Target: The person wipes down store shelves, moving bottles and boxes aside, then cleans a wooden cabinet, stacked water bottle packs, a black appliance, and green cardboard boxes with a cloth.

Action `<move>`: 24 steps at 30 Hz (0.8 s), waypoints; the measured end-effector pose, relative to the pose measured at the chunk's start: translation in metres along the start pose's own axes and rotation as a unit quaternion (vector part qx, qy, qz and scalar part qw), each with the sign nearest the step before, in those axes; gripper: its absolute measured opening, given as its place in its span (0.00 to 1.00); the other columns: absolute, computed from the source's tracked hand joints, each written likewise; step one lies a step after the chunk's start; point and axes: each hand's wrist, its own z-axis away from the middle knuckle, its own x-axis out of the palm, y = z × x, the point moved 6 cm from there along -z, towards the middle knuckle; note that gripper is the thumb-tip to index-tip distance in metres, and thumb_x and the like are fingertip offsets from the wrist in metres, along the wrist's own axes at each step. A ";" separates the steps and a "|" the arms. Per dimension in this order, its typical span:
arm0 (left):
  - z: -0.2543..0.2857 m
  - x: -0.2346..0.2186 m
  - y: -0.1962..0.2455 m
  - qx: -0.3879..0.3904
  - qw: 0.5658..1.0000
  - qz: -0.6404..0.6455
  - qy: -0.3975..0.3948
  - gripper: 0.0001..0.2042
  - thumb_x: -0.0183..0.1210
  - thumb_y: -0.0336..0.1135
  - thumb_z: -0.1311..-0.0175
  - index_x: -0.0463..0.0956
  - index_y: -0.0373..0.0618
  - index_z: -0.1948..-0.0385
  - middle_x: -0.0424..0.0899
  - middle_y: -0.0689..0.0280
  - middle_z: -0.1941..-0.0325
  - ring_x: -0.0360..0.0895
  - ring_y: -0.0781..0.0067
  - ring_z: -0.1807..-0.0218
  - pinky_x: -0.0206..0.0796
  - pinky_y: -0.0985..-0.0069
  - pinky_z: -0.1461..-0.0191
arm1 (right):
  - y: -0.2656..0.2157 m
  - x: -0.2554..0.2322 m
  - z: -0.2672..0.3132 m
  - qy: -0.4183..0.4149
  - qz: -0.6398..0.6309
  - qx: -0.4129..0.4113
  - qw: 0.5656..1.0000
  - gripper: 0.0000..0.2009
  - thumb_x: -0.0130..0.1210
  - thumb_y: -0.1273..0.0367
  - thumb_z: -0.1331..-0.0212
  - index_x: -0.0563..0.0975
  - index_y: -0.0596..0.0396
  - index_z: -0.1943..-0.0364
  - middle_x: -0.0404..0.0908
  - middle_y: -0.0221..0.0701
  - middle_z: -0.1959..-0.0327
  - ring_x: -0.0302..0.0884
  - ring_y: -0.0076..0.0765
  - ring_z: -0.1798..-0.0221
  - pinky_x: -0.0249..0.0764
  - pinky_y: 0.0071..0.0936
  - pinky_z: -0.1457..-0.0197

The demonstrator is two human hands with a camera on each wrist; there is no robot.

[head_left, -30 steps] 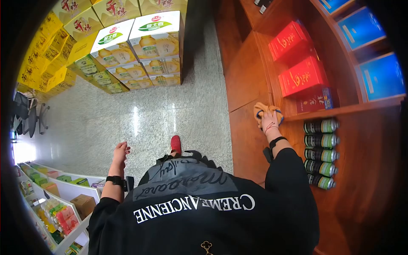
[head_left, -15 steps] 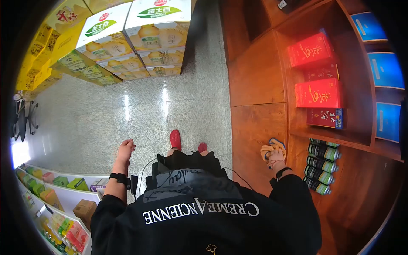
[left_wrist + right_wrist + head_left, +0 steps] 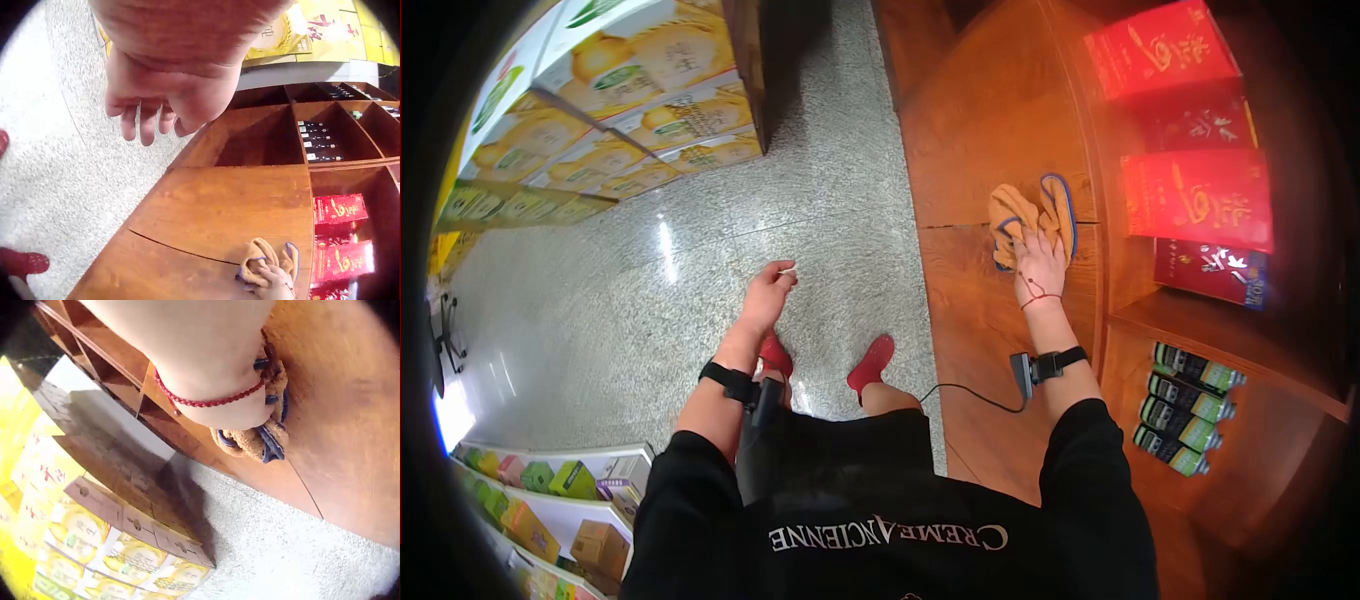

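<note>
In the head view my right hand (image 3: 1040, 262) grips a bunched orange cloth (image 3: 1012, 212) with blue edging and holds it down on the brown wooden counter (image 3: 970, 290). A loose fold of the cloth sticks out beyond the fingers. The right wrist view shows the cloth (image 3: 250, 444) crumpled past the wrist, with the fingers hidden. My left hand (image 3: 772, 292) hangs over the grey floor, away from the counter, with its fingers loosely bent and nothing in them. In the left wrist view that hand (image 3: 169, 94) appears palm side on, at the top.
Red boxes (image 3: 1195, 200) stand in the shelf compartment right of the counter. Several dark and green cans (image 3: 1190, 410) lie in a row nearer me. Stacked cartons (image 3: 660, 100) stand on the floor at the far left. A white shelf (image 3: 550, 500) with small goods is at the lower left.
The right hand and cloth have moved forward along the counter, over its seam. The left hand has shifted right and forward. The head view has turned, so the cartons sit further left.
</note>
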 end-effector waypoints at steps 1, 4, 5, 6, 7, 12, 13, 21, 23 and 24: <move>-0.014 0.018 -0.004 0.002 1.000 -0.006 -0.007 0.17 0.51 0.35 0.37 0.73 0.39 0.48 0.81 0.59 0.59 0.76 0.71 0.57 0.66 0.75 0.50 | -0.001 0.014 0.003 -0.003 -0.001 0.010 1.000 0.16 0.45 0.72 0.44 0.77 0.52 0.52 0.71 0.32 0.42 0.62 0.38 0.35 0.51 0.44 0.31; -0.052 0.065 -0.020 0.006 0.997 0.070 -0.019 0.17 0.52 0.35 0.37 0.73 0.40 0.48 0.81 0.59 0.58 0.75 0.71 0.54 0.64 0.76 0.47 | -0.022 0.067 0.025 0.013 -0.011 -0.018 1.000 0.15 0.44 0.70 0.43 0.77 0.55 0.54 0.72 0.34 0.45 0.64 0.39 0.37 0.53 0.47 0.32; -0.071 0.078 -0.037 0.010 0.997 0.068 -0.028 0.17 0.52 0.35 0.37 0.73 0.40 0.48 0.81 0.59 0.58 0.75 0.71 0.54 0.64 0.76 0.47 | -0.032 0.098 0.033 -0.009 -0.003 -0.032 0.999 0.15 0.44 0.70 0.43 0.77 0.54 0.54 0.72 0.33 0.45 0.63 0.38 0.37 0.53 0.46 0.32; -0.090 0.089 -0.058 0.018 0.996 0.078 -0.025 0.17 0.52 0.35 0.37 0.73 0.40 0.48 0.81 0.60 0.59 0.75 0.72 0.56 0.64 0.77 0.49 | -0.043 0.129 0.040 -0.031 0.008 -0.049 0.998 0.15 0.43 0.69 0.43 0.77 0.54 0.54 0.73 0.32 0.46 0.63 0.37 0.36 0.53 0.46 0.32; -0.108 0.100 -0.076 0.025 0.995 0.091 -0.022 0.17 0.52 0.35 0.37 0.73 0.40 0.48 0.80 0.62 0.61 0.74 0.73 0.59 0.64 0.78 0.51 | -0.051 0.162 0.045 -0.032 0.016 -0.044 0.998 0.15 0.43 0.69 0.43 0.77 0.54 0.54 0.73 0.32 0.46 0.63 0.37 0.36 0.53 0.46 0.32; -0.188 0.136 -0.164 0.015 0.996 0.056 -0.065 0.19 0.52 0.36 0.39 0.72 0.41 0.47 0.80 0.63 0.59 0.72 0.72 0.55 0.61 0.75 0.46 | -0.113 0.318 0.037 -0.202 0.012 -0.085 0.976 0.15 0.44 0.66 0.40 0.78 0.51 0.54 0.72 0.30 0.46 0.62 0.37 0.37 0.50 0.43 0.31; -0.204 0.142 -0.179 0.021 0.996 0.050 -0.068 0.19 0.52 0.36 0.40 0.71 0.41 0.47 0.80 0.63 0.59 0.72 0.72 0.55 0.61 0.75 0.46 | -0.121 0.334 0.031 -0.200 0.016 -0.078 0.977 0.15 0.44 0.66 0.40 0.78 0.51 0.54 0.72 0.30 0.46 0.62 0.37 0.37 0.50 0.43 0.31; -0.299 0.153 -0.240 0.075 0.997 0.034 -0.009 0.16 0.54 0.38 0.39 0.74 0.42 0.51 0.77 0.67 0.71 0.72 0.73 0.69 0.65 0.75 0.60 | -0.152 0.401 -0.019 -0.216 0.076 -0.129 0.965 0.15 0.45 0.64 0.41 0.79 0.50 0.54 0.73 0.31 0.47 0.63 0.38 0.38 0.50 0.41 0.32; -0.308 0.150 -0.240 0.144 0.984 -0.107 0.009 0.17 0.53 0.40 0.39 0.74 0.44 0.51 0.81 0.59 0.67 0.78 0.62 0.64 0.68 0.69 0.57 | -0.149 0.393 -0.032 -0.187 0.113 -0.118 0.969 0.15 0.45 0.64 0.41 0.78 0.49 0.52 0.72 0.30 0.46 0.63 0.38 0.38 0.50 0.41 0.32; -0.310 0.149 -0.242 0.139 0.980 -0.142 0.010 0.17 0.53 0.42 0.40 0.74 0.45 0.52 0.82 0.54 0.63 0.78 0.52 0.58 0.68 0.63 0.53 | -0.143 0.382 -0.043 -0.149 0.109 -0.099 0.978 0.16 0.45 0.64 0.41 0.77 0.48 0.51 0.72 0.30 0.46 0.63 0.38 0.38 0.50 0.41 0.31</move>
